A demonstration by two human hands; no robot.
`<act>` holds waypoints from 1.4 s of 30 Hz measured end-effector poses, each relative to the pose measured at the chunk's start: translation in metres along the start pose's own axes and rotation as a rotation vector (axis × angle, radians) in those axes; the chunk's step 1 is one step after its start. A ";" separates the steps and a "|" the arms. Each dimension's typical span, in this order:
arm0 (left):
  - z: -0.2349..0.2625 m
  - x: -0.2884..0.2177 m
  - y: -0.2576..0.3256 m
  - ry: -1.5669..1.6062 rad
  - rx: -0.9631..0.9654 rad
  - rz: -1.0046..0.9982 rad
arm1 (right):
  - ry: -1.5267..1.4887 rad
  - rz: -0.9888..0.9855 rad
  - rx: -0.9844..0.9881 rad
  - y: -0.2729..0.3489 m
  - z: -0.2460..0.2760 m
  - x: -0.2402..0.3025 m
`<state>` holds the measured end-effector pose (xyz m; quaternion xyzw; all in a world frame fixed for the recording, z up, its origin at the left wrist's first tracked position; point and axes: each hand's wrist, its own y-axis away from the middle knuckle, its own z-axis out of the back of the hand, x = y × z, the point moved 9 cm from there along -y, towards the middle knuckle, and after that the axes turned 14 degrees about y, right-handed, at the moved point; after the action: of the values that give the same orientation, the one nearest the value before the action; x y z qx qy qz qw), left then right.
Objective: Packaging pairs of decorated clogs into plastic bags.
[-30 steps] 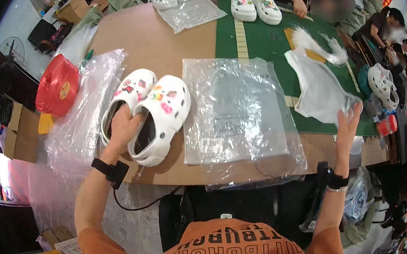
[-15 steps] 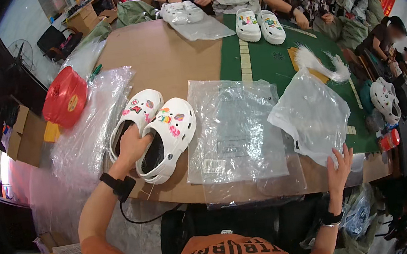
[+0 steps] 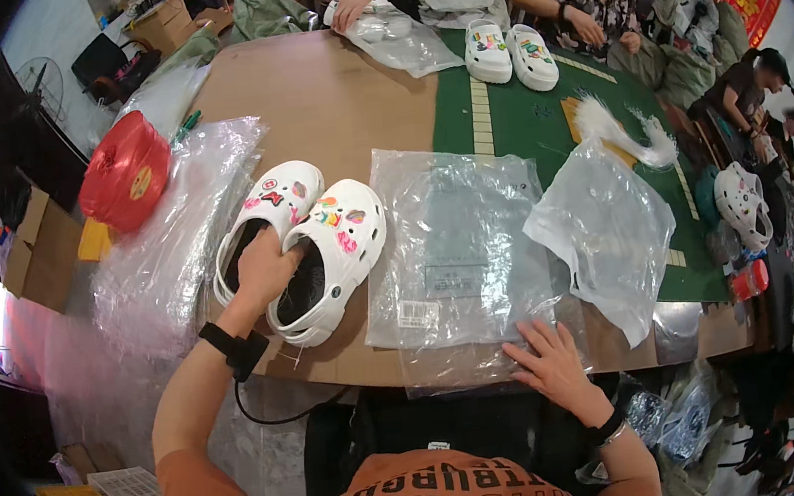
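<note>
My left hand grips a pair of white clogs at their openings, its fingers in the left clog and the thumb by the opening of the right clog. Both clogs rest side by side on the brown board, toes pointing away, colourful charms on their tops. To their right a clear plastic bag lies flat, with a white label near its lower left. My right hand is open, fingers spread on the bag's lower right edge. Beside it lies a crumpled translucent bag.
At left are a stack of clear bags and a red roll. White string lies on the green mat. Another clog pair stands at the back. Across the table, a person's hands handle a bag.
My right hand has moved left from the translucent bag's lower edge onto the clear bag. My left hand still grips the clogs. Across the table, the person's hands have shifted over their bag.
</note>
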<state>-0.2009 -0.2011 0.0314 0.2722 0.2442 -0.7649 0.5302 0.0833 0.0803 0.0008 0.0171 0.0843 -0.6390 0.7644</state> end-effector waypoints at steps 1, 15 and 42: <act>0.002 -0.002 0.000 0.007 -0.003 -0.006 | 0.008 0.002 -0.006 -0.001 0.002 0.002; -0.005 0.002 0.002 0.039 -0.009 -0.118 | -1.346 -0.779 -0.157 -0.043 -0.024 -0.056; 0.001 0.012 -0.007 0.011 -0.003 -0.035 | -1.205 -0.427 -0.267 -0.142 0.045 -0.107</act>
<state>-0.2115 -0.2082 0.0246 0.2714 0.2528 -0.7723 0.5157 -0.0693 0.1529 0.0725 -0.4562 -0.2787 -0.6585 0.5297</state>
